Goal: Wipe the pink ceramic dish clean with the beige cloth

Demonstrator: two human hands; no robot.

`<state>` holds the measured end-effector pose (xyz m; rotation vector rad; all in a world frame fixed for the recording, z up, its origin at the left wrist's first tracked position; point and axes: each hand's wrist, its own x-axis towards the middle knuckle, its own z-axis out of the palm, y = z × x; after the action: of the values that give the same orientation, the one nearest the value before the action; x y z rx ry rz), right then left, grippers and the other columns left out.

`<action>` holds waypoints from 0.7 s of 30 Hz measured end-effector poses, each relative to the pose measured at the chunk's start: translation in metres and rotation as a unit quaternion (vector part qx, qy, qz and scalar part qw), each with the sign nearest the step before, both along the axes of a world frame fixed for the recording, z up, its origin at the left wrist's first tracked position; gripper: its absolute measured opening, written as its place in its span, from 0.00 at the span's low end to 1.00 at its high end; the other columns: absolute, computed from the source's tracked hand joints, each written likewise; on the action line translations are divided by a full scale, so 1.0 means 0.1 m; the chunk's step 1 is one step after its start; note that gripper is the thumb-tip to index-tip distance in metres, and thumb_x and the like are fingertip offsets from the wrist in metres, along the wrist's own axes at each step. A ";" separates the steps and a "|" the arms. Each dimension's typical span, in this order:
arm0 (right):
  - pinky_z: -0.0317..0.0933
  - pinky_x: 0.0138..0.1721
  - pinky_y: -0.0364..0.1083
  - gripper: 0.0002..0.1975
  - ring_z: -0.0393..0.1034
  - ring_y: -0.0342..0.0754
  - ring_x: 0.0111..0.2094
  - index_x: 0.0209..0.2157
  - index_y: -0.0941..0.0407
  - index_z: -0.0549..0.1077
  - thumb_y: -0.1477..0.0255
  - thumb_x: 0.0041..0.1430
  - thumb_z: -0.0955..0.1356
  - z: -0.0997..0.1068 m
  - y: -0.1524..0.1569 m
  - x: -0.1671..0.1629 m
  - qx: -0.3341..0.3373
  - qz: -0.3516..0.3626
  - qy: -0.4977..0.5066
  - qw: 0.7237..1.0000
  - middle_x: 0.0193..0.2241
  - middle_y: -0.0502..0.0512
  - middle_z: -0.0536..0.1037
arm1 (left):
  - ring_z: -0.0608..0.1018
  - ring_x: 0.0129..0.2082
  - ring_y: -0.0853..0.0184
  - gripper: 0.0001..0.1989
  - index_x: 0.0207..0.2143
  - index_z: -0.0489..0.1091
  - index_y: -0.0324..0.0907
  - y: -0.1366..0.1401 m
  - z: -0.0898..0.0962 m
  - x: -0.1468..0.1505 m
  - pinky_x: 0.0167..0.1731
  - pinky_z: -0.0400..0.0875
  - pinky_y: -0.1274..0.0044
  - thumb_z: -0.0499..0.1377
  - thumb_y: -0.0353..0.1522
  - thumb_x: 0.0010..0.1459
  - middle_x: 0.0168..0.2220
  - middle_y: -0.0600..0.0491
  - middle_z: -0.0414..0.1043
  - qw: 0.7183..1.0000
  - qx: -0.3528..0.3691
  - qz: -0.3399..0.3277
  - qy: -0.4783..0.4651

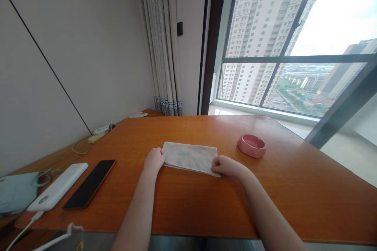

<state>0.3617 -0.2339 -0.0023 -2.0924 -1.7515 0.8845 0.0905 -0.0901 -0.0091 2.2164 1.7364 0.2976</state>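
A folded white cloth (188, 156) lies on the wooden table in front of me, in a wide rectangle with its layers showing along the near edge. At its left end my left hand (154, 160) is closed, fingers pinching the edge. My right hand (225, 165) grips the near right corner, its fingers curled over the cloth. The fingertips under the cloth are hidden on both sides.
A pink ashtray (252, 146) stands right of the cloth. On the left lie a black phone (90, 184) and a white power bank (59, 186) with a cable. A power strip (103, 128) sits by the wall. The wooden table (188, 204) ends close to my body.
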 end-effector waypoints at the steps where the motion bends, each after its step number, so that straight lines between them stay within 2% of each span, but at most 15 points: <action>1: 0.51 0.24 0.41 0.03 0.61 0.41 0.22 0.20 0.57 0.67 0.75 0.44 0.67 0.00 0.01 -0.01 0.009 -0.014 -0.018 1.000 0.19 0.47 0.69 | 0.75 0.41 0.57 0.12 0.39 0.69 0.38 0.00 -0.01 0.00 0.37 0.65 0.73 0.51 0.33 0.56 0.43 0.40 0.72 1.000 0.009 0.003 0.000; 4: 0.50 0.24 0.41 0.06 0.62 0.42 0.24 0.23 0.56 0.66 0.74 0.43 0.69 0.01 0.02 -0.06 0.028 -0.059 -0.085 0.994 0.22 0.48 0.70 | 0.74 0.46 0.57 0.21 0.48 0.63 0.37 0.00 -0.05 0.00 0.39 0.65 0.74 0.56 0.36 0.53 0.48 0.38 0.69 1.000 0.002 0.006 0.007; 8: 0.49 0.25 0.41 0.06 0.63 0.43 0.26 0.25 0.56 0.66 0.74 0.46 0.69 0.03 0.02 -0.07 0.012 -0.062 -0.097 0.993 0.24 0.48 0.71 | 0.74 0.45 0.57 0.18 0.44 0.64 0.38 0.01 -0.08 0.04 0.37 0.65 0.75 0.58 0.38 0.52 0.44 0.40 0.72 0.999 -0.045 -0.003 0.022; 12: 0.50 0.26 0.41 0.06 0.63 0.44 0.27 0.26 0.56 0.66 0.73 0.46 0.69 0.01 0.02 -0.06 0.008 -0.073 -0.098 0.992 0.25 0.50 0.72 | 0.75 0.42 0.56 0.17 0.43 0.63 0.39 0.04 -0.10 0.05 0.34 0.64 0.75 0.57 0.38 0.53 0.43 0.42 0.73 0.999 -0.044 0.011 0.006; 15: 0.50 0.26 0.41 0.06 0.63 0.45 0.28 0.27 0.56 0.67 0.73 0.46 0.69 0.01 0.03 -0.05 0.008 -0.073 -0.101 0.992 0.26 0.51 0.72 | 0.76 0.40 0.54 0.13 0.38 0.64 0.39 0.06 -0.12 0.04 0.32 0.63 0.73 0.54 0.39 0.55 0.40 0.41 0.73 0.999 -0.028 0.017 0.000; 17: 0.51 0.28 0.42 0.06 0.63 0.45 0.29 0.27 0.56 0.68 0.75 0.45 0.69 0.03 0.04 -0.08 0.033 -0.057 -0.108 0.992 0.27 0.51 0.71 | 0.75 0.40 0.54 0.11 0.34 0.65 0.39 0.07 -0.11 0.04 0.32 0.63 0.72 0.52 0.39 0.56 0.39 0.41 0.73 1.000 -0.017 0.012 -0.005; 21: 0.54 0.33 0.41 0.08 0.63 0.44 0.31 0.32 0.56 0.70 0.78 0.46 0.65 0.03 0.07 -0.22 0.161 0.011 -0.093 0.983 0.29 0.51 0.69 | 0.75 0.39 0.57 0.10 0.31 0.64 0.40 0.07 -0.09 0.06 0.32 0.63 0.74 0.50 0.37 0.58 0.39 0.42 0.73 1.000 -0.001 0.004 -0.022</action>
<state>0.3401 -0.2266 0.0009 -1.9948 -1.8666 0.3860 0.0965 -0.0832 -0.0182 2.1849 1.7219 0.3433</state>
